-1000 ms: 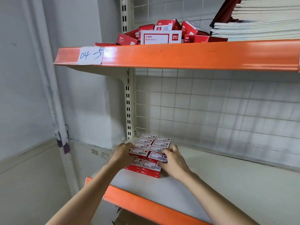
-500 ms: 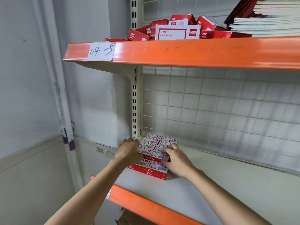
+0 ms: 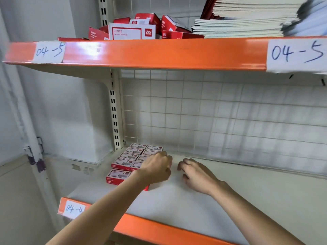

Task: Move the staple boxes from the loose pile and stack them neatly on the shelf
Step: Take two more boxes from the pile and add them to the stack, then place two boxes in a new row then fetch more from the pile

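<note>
Small red-and-white staple boxes (image 3: pixel 127 162) lie in a neat two-column stack at the left back of the white lower shelf (image 3: pixel 177 202). My left hand (image 3: pixel 156 167) hovers over the stack's right column with its fingers curled into a fist, and nothing shows in it. My right hand (image 3: pixel 195 174) sits just right of the stack, low over the bare shelf, fingers loosely curled and holding nothing. The loose pile of red staple boxes (image 3: pixel 134 29) lies jumbled on the upper shelf (image 3: pixel 159 53), above and behind its orange edge.
A stack of notebooks (image 3: pixel 247 20) fills the upper shelf to the right of the pile. A wire grid (image 3: pixel 230 121) backs the lower shelf, and a slotted upright (image 3: pixel 114 112) stands at its left. Paper labels (image 3: pixel 48 52) mark the orange edges.
Both hands have come off the stack and shifted right; the left hand now sits over the right column and the right hand is beside the stack. The view has swung right.
</note>
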Motion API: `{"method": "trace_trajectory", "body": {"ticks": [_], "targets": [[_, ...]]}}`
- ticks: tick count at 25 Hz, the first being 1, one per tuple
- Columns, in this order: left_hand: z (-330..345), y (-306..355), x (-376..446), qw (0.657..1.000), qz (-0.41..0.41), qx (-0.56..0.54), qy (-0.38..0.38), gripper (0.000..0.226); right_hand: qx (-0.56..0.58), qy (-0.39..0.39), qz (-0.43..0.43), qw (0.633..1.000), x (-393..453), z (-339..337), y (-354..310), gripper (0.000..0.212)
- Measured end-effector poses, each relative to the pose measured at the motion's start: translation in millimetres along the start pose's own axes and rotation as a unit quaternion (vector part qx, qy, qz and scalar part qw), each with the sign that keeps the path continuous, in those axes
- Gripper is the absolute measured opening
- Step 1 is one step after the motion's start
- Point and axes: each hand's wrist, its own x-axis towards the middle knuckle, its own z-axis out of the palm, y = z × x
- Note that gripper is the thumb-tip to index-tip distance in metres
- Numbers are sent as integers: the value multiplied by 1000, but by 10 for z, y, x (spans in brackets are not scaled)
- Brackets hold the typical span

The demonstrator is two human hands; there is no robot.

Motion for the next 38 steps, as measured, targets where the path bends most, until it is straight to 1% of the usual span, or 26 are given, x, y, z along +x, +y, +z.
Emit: {"method": "trace_trajectory", "body": {"ticks": [3, 5, 8, 11, 17, 21, 24, 28, 31, 34, 35, 38], "targets": [[165, 470, 171, 999, 40, -14, -17, 23, -16, 1, 29, 999, -385, -122, 397, 35], [303, 869, 295, 996, 74, -24, -31, 23, -13, -2, 67, 998, -732, -215, 683, 34], [462, 1594, 506, 989, 121, -63, -61, 23, -17, -8, 134, 991, -1361, -363, 1142, 35], [595, 2356, 645, 976, 165, -114, -89, 22, -25, 7, 199, 980, -2006, -532, 1611, 36], [938, 3877, 593, 947, 238, -181, -116, 24, -45, 42, 323, 945, -3388, -825, 2365, 36], [1127, 4635, 519, 939, 258, -201, -110, 37, -87, 51, 381, 919, -4165, -968, 2677, 34], [1210, 4989, 500, 944, 233, -208, -105, 47, -79, 61, 404, 909, -4514, -1033, 2886, 32], [1296, 5206, 613, 955, 184, -207, -103, 59, 12, 85, 429, 899, -4608, -1040, 3019, 33], [1363, 5280, 787, 956, 183, -202, -108, 67, 36, 83, 427, 900, -4506, -1051, 3115, 35], [1411, 5341, 964, 947, 205, -216, -120, 72, 28, 96, 430, 897, -4342, -1104, 3253, 36], [1427, 5361, 1022, 946, 209, -216, -123, 73, 19, 88, 439, 894, -4286, -1118, 3313, 37], [1451, 5343, 1145, 940, 218, -223, -136, 73, -8, 24, 475, 880, -4172, -1117, 3446, 43]]}}
